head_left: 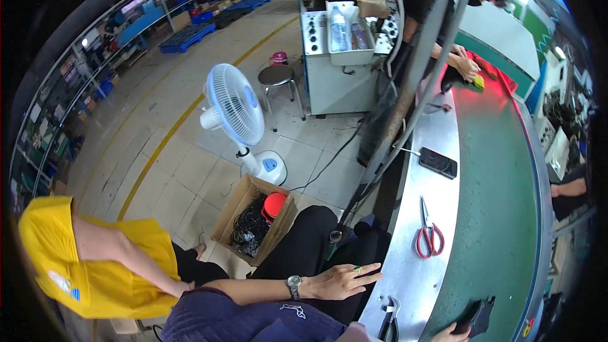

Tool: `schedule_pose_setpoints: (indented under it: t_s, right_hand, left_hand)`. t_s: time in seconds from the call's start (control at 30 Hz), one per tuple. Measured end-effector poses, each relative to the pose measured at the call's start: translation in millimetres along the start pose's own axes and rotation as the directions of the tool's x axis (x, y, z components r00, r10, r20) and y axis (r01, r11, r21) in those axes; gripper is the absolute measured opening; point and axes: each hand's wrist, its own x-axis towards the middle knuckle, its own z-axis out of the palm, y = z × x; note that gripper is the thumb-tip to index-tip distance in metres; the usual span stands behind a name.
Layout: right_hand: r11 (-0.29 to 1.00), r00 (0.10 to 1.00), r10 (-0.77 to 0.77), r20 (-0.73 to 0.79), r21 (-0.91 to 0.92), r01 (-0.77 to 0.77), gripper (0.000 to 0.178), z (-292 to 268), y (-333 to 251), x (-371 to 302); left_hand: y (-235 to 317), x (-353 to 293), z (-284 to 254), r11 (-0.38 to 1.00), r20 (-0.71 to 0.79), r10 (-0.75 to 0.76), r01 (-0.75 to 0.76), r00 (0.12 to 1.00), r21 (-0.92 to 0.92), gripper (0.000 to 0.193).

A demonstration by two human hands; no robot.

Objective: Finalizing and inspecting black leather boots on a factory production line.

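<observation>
My left hand [342, 282], a metal watch [294, 287] on its wrist, rests over my dark trousers. Its fingers are stretched toward the metal ledge and hold nothing. At the lower edge my right hand [452, 334], partly cut off, grips a black blocky piece [479, 316] over the green belt [491, 215]; its exact kind is unclear. Between the hands, dark-handled pliers [391, 322] lie on the metal ledge [411, 278]. Farther along are red-handled scissors [430, 237] and a black phone [437, 163] with a white cable.
A co-worker's hands [467, 66] handle a yellow-green thing [479, 82] at the belt's far end. A grey post [405, 101] rises beside the ledge. On my left are an open carton [252, 228] of black cables, a fan [234, 104], a stool [277, 76] and a person in yellow [120, 266].
</observation>
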Motion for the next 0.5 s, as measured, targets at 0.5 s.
schedule_pose_setpoints:
  t_s: [0.5]
  right_hand:
    - [0.861, 0.771, -0.254, 0.584, 0.5, -0.095, 0.04, 45.5, -106.4, -33.3]
  left_hand:
    - [-7.6, 3.5, -5.5, 0.999, 0.065, 0.038, -0.039, 0.997, 0.02, 0.029]
